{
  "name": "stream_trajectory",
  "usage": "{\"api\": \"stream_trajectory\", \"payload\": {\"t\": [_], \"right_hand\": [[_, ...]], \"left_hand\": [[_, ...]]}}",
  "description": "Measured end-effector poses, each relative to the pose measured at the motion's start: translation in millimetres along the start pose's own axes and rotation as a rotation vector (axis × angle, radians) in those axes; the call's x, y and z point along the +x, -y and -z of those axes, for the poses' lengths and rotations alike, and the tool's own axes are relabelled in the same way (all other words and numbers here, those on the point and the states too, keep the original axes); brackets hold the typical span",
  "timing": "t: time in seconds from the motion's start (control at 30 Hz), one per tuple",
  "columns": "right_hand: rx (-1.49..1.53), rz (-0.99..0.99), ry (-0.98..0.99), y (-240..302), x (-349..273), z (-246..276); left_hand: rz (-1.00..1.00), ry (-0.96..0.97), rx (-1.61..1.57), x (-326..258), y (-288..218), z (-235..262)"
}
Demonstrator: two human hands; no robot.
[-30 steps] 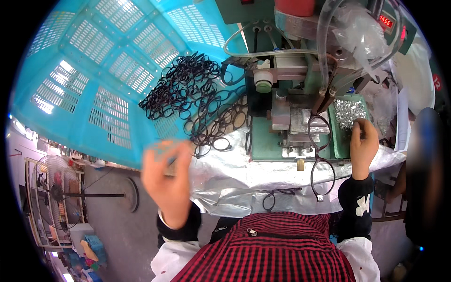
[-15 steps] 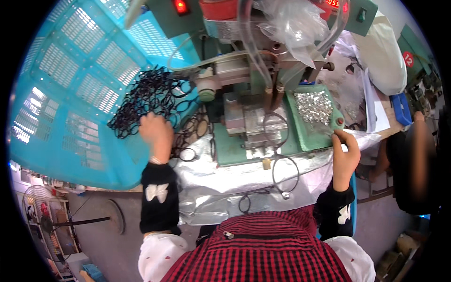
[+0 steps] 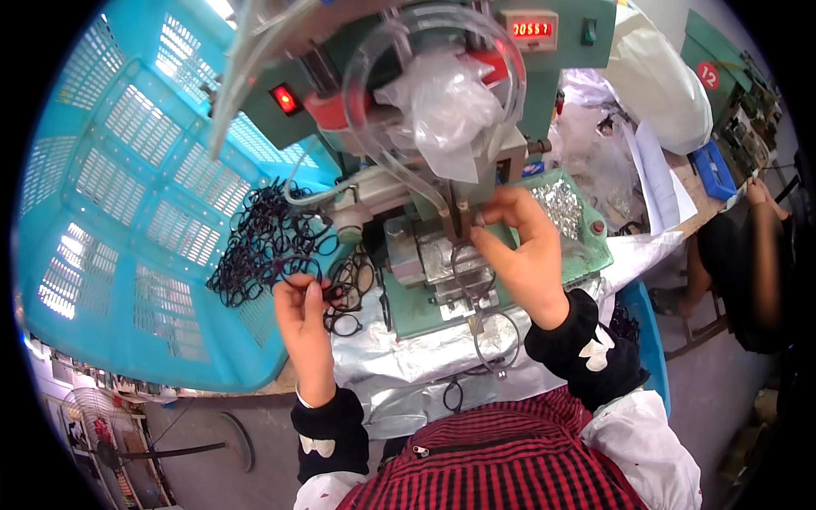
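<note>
Green machine point(image 3: 571, 56): the counter display point(image 3: 532, 30) on its upper front shows lit red digits. Right of the machine, a round red sign point(image 3: 707, 75) bearing white numerals stands on a green panel point(image 3: 712, 41).

Anything between the right fingers point(image 3: 520, 209) is too small to tell.

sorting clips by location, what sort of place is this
Probably a factory workshop: a green machine with a lit counter, a blue basket of dark ring-shaped frames, and a tray of silvery pieces.
</note>
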State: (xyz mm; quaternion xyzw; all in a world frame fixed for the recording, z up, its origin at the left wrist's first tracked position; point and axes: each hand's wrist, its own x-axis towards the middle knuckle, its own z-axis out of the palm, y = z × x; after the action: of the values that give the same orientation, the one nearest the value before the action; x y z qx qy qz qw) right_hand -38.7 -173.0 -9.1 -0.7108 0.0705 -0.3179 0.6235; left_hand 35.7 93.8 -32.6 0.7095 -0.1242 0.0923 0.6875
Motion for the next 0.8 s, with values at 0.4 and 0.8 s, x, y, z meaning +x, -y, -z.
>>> {"api": "stream_trajectory", "payload": {"t": [0.4, 0.8], "right_hand": [[0.318, -0.163, 0.028, 21, -7, -8], [-0.079, 0.104, 0.057, -7, -3, 44]], "left_hand": [[-0.600, 0.103, -0.183, 13, -81, -51], [-1.191, 0.505, 0.350, -19, -52, -90]]}}
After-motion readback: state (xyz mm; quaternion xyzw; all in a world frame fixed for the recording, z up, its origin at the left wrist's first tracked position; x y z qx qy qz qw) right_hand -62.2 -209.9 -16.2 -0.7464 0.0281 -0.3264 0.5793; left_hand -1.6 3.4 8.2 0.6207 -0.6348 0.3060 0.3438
